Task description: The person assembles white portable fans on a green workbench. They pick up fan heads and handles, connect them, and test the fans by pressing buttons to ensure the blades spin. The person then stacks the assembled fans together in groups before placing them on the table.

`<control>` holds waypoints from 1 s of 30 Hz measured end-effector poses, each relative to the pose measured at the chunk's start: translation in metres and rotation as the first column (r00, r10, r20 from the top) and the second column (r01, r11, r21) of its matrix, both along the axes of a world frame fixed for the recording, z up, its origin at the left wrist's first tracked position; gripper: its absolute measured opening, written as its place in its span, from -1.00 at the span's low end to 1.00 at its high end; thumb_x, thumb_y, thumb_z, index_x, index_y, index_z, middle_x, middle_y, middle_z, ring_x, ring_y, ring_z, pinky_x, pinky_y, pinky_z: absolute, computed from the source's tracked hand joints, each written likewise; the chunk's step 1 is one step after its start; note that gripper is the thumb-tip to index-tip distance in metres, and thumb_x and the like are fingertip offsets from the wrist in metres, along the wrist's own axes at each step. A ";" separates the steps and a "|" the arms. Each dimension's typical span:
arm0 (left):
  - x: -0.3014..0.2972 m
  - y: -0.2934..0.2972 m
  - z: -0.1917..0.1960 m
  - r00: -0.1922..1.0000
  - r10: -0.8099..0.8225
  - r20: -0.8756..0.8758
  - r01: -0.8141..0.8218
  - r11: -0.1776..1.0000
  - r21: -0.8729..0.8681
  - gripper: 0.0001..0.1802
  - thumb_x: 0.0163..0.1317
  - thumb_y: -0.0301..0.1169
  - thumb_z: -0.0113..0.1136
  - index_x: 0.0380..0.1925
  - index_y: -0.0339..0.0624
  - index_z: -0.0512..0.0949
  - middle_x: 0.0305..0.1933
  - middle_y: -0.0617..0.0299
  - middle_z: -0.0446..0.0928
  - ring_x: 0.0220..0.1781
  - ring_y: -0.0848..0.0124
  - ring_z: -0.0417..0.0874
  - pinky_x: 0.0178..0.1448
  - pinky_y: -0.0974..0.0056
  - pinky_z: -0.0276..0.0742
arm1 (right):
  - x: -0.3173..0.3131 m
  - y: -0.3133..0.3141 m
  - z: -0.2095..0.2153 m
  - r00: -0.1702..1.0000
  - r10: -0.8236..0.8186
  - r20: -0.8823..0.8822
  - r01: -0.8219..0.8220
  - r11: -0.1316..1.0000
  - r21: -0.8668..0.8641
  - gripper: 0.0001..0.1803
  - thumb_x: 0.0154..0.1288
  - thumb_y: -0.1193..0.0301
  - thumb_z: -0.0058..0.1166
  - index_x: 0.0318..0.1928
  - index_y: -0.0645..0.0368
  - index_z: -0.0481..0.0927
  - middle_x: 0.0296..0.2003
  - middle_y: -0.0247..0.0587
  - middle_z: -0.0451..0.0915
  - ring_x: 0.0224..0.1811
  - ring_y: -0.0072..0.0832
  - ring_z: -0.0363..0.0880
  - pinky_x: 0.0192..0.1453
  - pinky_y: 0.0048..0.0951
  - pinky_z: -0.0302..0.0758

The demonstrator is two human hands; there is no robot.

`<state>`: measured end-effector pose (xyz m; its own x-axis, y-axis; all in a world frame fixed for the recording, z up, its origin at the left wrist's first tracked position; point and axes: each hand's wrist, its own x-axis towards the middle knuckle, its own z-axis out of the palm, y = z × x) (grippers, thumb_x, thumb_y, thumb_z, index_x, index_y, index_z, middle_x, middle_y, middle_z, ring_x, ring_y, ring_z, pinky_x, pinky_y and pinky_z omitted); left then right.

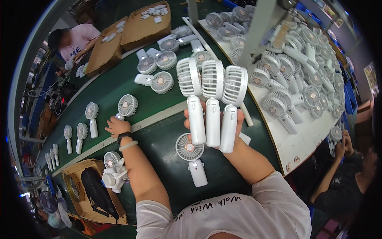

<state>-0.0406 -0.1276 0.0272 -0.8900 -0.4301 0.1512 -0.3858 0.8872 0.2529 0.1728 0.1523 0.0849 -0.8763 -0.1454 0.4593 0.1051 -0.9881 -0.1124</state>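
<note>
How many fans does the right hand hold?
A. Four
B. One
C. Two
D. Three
D. The right hand grips three white fans by their handles, side by side, heads up, above the green belt; the left hand touches another fan on the belt.

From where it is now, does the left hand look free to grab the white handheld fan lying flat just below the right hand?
Probably yes. The left hand rests on another small white fan on the green belt, and bare belt lies between it and the flat white handheld fan. The right hand holds three white fans above it.
</note>
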 end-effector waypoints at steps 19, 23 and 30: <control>0.169 0.091 0.066 0.756 -0.565 -0.329 -0.351 -0.776 0.524 -0.51 0.40 -0.04 -0.35 0.20 -0.08 0.12 -0.07 0.06 0.28 -0.30 0.37 0.33 -0.56 0.42 0.30 | 0.259 0.130 0.021 0.548 -0.807 -0.219 -0.066 -0.303 0.951 0.09 -0.43 0.43 0.38 0.26 0.24 0.15 0.11 -0.13 0.32 0.15 -0.31 0.32 0.25 -0.32 0.23; 0.204 0.124 0.066 0.718 -0.607 -0.342 -0.389 -0.757 0.525 -0.48 0.39 -0.01 -0.35 0.17 -0.13 0.17 0.01 0.01 0.31 -0.22 0.27 0.44 -0.43 0.31 0.46 | 0.296 0.111 0.011 0.420 -0.904 0.073 -0.073 0.047 0.996 0.10 -0.42 0.40 0.39 0.26 0.28 0.13 0.09 -0.19 0.33 0.16 -0.38 0.30 0.26 -0.36 0.21; 0.226 0.132 0.064 0.695 -0.611 -0.380 -0.404 -0.768 0.497 -0.49 0.38 -0.18 -0.21 0.23 -0.21 0.14 0.21 -0.03 0.26 0.19 0.04 0.35 0.24 -0.14 0.29 | 0.280 0.120 0.027 0.671 -0.450 -0.589 -0.260 -0.887 0.382 0.06 -0.45 0.35 0.37 0.22 0.21 0.18 0.12 0.15 0.24 0.16 0.05 0.25 0.21 -0.15 0.21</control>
<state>0.1850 0.0039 0.0909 -0.5345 0.8451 0.0064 -0.7769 -0.4943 0.3900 0.4524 0.2724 0.1123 -0.8689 0.4765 0.1338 0.4057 0.8405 -0.3591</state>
